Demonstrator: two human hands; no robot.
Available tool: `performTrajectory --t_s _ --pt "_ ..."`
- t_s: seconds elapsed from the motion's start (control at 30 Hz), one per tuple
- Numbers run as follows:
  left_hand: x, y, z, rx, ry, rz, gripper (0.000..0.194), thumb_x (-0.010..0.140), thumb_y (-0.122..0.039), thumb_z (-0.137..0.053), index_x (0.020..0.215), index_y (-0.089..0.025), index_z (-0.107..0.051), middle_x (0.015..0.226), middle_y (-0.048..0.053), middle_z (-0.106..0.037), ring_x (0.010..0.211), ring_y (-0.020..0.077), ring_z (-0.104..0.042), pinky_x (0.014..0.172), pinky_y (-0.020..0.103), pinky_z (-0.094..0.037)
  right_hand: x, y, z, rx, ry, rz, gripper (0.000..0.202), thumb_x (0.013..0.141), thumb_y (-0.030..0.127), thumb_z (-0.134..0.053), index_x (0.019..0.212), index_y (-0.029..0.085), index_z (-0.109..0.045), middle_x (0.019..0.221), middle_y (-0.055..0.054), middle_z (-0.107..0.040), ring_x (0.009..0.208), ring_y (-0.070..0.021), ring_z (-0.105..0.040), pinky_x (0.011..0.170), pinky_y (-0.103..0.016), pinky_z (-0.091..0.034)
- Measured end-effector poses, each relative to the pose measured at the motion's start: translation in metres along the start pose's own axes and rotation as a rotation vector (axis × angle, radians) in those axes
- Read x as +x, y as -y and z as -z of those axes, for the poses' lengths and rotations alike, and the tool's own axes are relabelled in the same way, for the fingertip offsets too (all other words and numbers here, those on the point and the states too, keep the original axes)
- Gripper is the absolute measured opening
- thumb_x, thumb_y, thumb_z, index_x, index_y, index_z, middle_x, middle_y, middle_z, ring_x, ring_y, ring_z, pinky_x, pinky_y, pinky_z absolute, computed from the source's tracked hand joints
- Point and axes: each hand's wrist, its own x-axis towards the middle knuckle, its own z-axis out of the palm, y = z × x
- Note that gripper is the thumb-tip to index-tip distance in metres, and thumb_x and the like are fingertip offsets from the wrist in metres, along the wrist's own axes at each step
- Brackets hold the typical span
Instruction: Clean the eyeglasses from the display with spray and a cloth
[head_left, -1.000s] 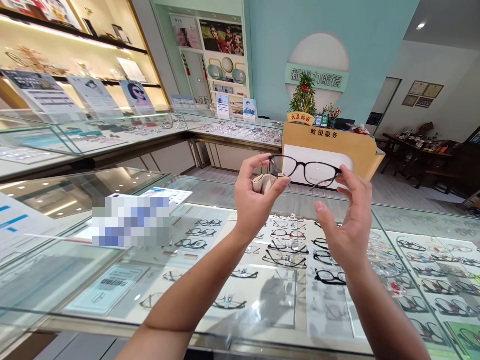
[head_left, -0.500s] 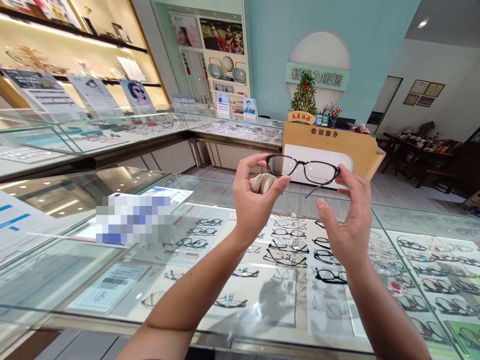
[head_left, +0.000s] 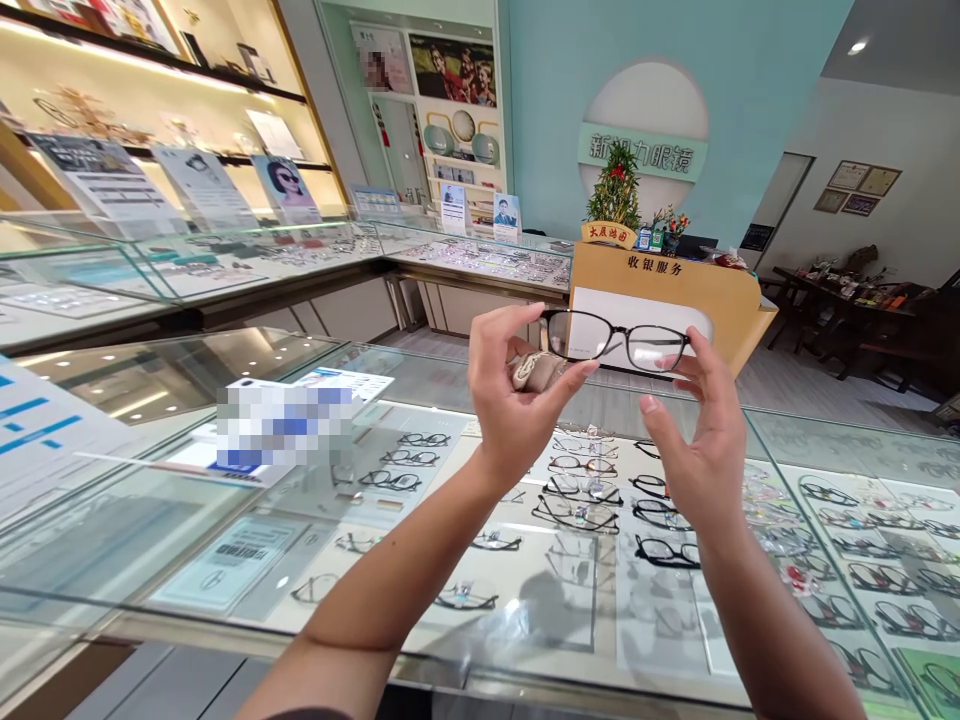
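Black-framed glasses (head_left: 619, 332) are held up in the air above the glass display counter, lenses facing me. My left hand (head_left: 510, 385) grips their left end with the fingers, and a bunched beige cloth (head_left: 534, 371) sits in the same hand below the left lens. At the right end, my right hand (head_left: 701, 430) touches the frame with its fingertips, while its thumb stands apart below. Rows of spectacles, including a thick black pair (head_left: 666, 551), lie under the counter glass beneath my hands.
The glass counter (head_left: 375, 625) spans the foreground. Printed papers (head_left: 341, 385) lie on it at the left. Farther back are another display case (head_left: 480, 262), a yellow cashier desk (head_left: 739, 310) with a plant (head_left: 613, 190), and lit shelves (head_left: 187, 95).
The glasses have turned slightly and shifted a little right; the temple that hung below them no longer shows there. More of the cloth's folded end shows in my left hand.
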Motion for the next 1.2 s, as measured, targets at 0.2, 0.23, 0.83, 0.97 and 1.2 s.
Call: performTrajectory --t_s 0.2,0.23,0.83,0.97,1.2 --pt "0.003 0.005 -0.004 -0.055 -0.049 -0.153 0.056 0.083 -0.045 -0.095 0.130 -0.031 -0.069 0.126 0.007 -0.069 0.105 0.0204 -0.068 0.076 0.030 -0.057 -0.002 0.002 -0.001 0.098 0.007 0.025 0.072 0.099 0.038 -0.070 0.166 0.038 -0.043 0.149 -0.011 -0.069 0.132 -0.0311 -0.068 0.107 -0.056 -0.060" --pt "0.003 0.005 -0.005 -0.069 -0.052 -0.158 0.056 0.083 -0.044 -0.095 0.131 -0.031 -0.069 0.127 0.007 -0.069 0.104 0.0199 -0.068 0.075 0.030 -0.057 -0.002 0.002 -0.001 0.097 0.006 0.027 0.072 0.099 0.038 -0.070 0.166 0.038 -0.043 0.151 -0.011 -0.069 0.133 -0.0313 -0.068 0.108 -0.056 -0.060" --pt "0.002 0.012 -0.008 -0.089 -0.072 -0.071 0.060 0.080 -0.056 -0.094 0.130 -0.031 -0.070 0.130 0.009 -0.070 0.087 0.0169 -0.066 0.074 0.032 -0.059 -0.002 0.004 -0.004 0.080 -0.058 0.011 0.059 0.101 0.037 -0.067 0.158 0.038 -0.053 0.156 -0.010 -0.066 0.142 -0.0307 -0.065 0.106 -0.055 -0.061" --pt "-0.001 0.007 -0.011 -0.092 -0.043 -0.028 0.059 0.083 -0.058 -0.091 0.131 -0.033 -0.068 0.132 0.008 -0.070 0.081 0.0142 -0.065 0.074 0.032 -0.060 0.002 0.002 -0.004 0.100 -0.103 -0.036 0.047 0.102 0.041 -0.067 0.149 0.037 -0.063 0.147 -0.009 -0.069 0.132 -0.0277 -0.069 0.103 -0.051 -0.063" --pt "-0.006 0.010 -0.015 -0.071 -0.035 -0.107 0.058 0.086 -0.057 -0.089 0.133 -0.031 -0.066 0.132 0.009 -0.070 0.103 0.0207 -0.072 0.077 0.031 -0.062 0.006 -0.002 -0.002 0.313 -0.157 -0.225 0.036 0.105 0.046 -0.065 0.137 0.033 -0.073 0.144 -0.008 -0.074 0.126 -0.0252 -0.072 0.107 -0.050 -0.062"
